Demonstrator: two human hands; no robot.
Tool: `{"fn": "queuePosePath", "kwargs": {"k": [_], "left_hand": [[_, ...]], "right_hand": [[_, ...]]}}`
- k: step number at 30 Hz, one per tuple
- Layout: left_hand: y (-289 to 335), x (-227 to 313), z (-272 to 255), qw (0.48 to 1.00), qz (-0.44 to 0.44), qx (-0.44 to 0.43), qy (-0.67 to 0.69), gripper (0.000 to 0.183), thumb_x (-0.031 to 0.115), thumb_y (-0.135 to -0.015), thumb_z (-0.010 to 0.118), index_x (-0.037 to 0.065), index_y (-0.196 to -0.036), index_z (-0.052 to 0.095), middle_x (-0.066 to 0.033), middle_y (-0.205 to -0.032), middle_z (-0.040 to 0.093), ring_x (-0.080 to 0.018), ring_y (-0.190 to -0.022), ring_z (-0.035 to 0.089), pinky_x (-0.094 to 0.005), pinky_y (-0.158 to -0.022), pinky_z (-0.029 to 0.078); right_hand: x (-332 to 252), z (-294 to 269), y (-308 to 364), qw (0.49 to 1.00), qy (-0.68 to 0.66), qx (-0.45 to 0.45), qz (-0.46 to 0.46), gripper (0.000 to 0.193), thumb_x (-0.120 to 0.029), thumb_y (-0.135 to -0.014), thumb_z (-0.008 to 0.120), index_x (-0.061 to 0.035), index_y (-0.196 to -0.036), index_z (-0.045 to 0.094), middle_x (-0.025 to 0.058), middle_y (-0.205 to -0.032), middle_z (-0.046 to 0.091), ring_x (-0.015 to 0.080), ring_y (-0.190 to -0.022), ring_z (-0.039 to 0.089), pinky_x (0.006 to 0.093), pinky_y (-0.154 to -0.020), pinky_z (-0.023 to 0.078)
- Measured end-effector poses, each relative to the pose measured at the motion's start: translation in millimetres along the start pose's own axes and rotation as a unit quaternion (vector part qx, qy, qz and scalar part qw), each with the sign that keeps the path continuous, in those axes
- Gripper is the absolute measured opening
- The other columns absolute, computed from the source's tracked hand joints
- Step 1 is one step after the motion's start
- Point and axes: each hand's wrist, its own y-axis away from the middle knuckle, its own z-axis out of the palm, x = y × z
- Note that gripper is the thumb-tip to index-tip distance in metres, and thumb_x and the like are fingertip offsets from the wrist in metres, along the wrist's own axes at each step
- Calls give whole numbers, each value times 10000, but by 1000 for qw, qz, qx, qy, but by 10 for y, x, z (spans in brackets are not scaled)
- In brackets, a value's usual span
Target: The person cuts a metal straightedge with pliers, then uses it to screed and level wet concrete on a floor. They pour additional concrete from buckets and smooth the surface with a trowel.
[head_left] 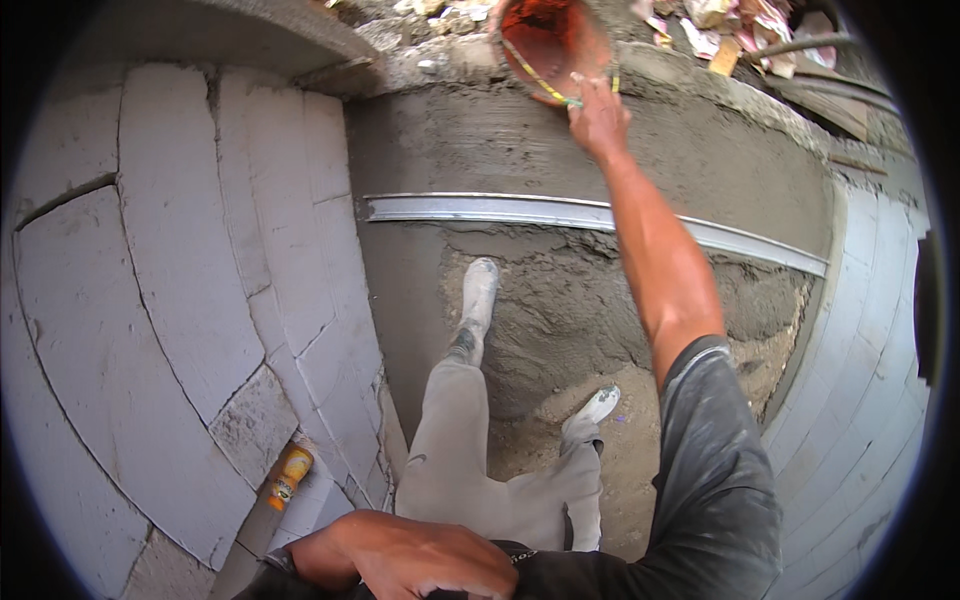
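At the far edge, my right hand (600,115) is stretched out and closed on the rope handle of an orange-red bucket (588,35). The bucket is tipped, its mouth showing a dark reddish inside. Close to my waist at the lower edge is my left hand (430,560), back up; its fingers are cut off or hidden. Across the grey mortar bed (450,135) lies a long metal straightedge (500,209). Beyond it the mortar is smooth; on my side it is rough and heaped.
Pale block walls (160,220) rise on the left and right (850,330). An orange-yellow bottle (290,478) rests in a gap at the left wall. Rubble and scraps (710,25) lie beyond the far ledge. My left boot (480,290) stands by the rough mortar, my right boot (600,403) on sandy ground.
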Motion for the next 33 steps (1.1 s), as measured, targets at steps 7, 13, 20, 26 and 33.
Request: {"fn": "queuePosePath", "kwargs": {"k": [7,13,20,26,33], "left_hand": [[-1354,-748,1191,986,22,-166,-6,470,418,-917,653,-20,-798,533,-156,-741,502,-343,-642,521,-425,-541,403],[-2150,-2146,2528,955,122,-63,261,363,245,-969,492,-46,-772,583,-138,-663,508,-283,-491,440,-436,-506,279],[-3205,-3424,3498,913,181,101,351,367,276,-945,559,-39,-759,594,-123,-660,500,-244,-475,446,-392,-454,300],[-3234,-4052,3724,901,221,90,362,358,286,-913,635,-28,-745,598,-106,-676,484,-209,-478,447,-348,-426,317],[-2869,-4401,3754,872,244,17,424,367,297,-876,724,-16,-729,602,-86,-695,465,-168,-481,449,-297,-394,337]], "right_hand": [[1208,-834,3192,974,-118,-87,174,441,-197,-855,653,-113,-1278,558,187,-1260,543,410,-1174,493,506,-962,417],[2781,-1799,6922,885,-58,-263,379,411,-203,-866,635,-52,-1244,576,217,-1204,603,393,-1152,549,447,-997,423],[3819,-3077,11236,728,9,-615,302,415,-267,-952,528,-11,-1275,578,198,-1348,556,336,-1258,520,440,-1073,387],[3476,-3109,11838,661,-153,-498,539,349,-246,-976,508,-44,-1252,579,104,-1045,602,214,-919,553,365,-785,452],[2862,-2600,10216,628,-320,-334,626,314,-233,-991,519,-55,-1240,591,85,-1073,652,172,-859,647,323,-712,504]]}}
